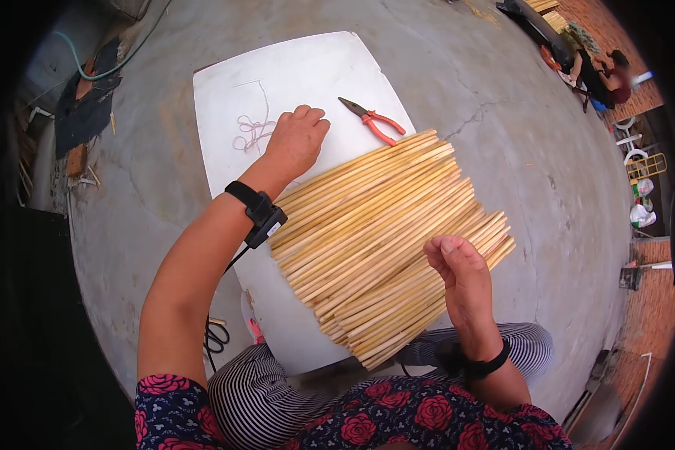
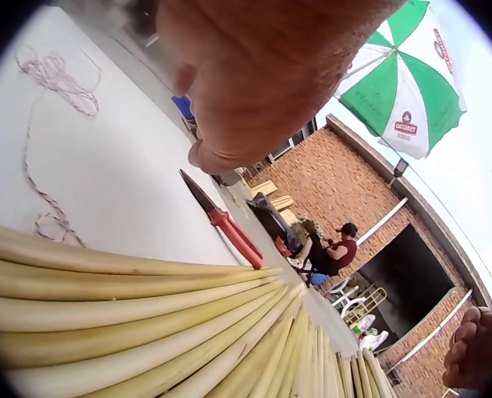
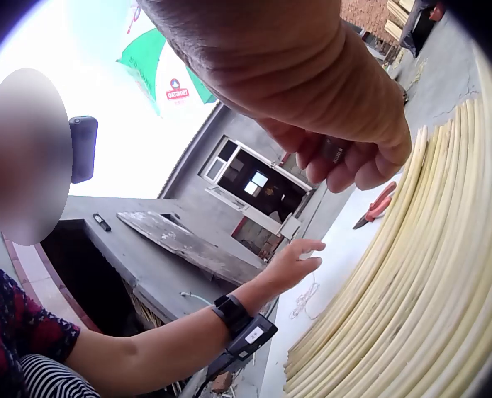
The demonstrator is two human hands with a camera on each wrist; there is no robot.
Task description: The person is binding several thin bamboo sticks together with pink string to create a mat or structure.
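Observation:
A row of pale yellow sticks (image 1: 375,232) lies side by side across a white board (image 1: 277,75). My left hand (image 1: 298,139) is over the board, between the string and the pliers, its thumb and fingers apart in the right wrist view. Beside it, a thin pinkish-white string (image 3: 306,300) lies in loose loops. Pliers with red handles (image 1: 373,120) rest at the far end of the sticks. My right hand (image 1: 465,281) is above the right ends of the sticks, fingers curled and thumb against them; no held thing shows there.
Grey concrete floor (image 1: 562,202) surrounds the board. Black-handled scissors (image 1: 217,337) lie on the floor to the left of my legs. Farther right, another person (image 1: 611,79) sits by a brick wall. A green hose (image 1: 82,64) curves across the far left.

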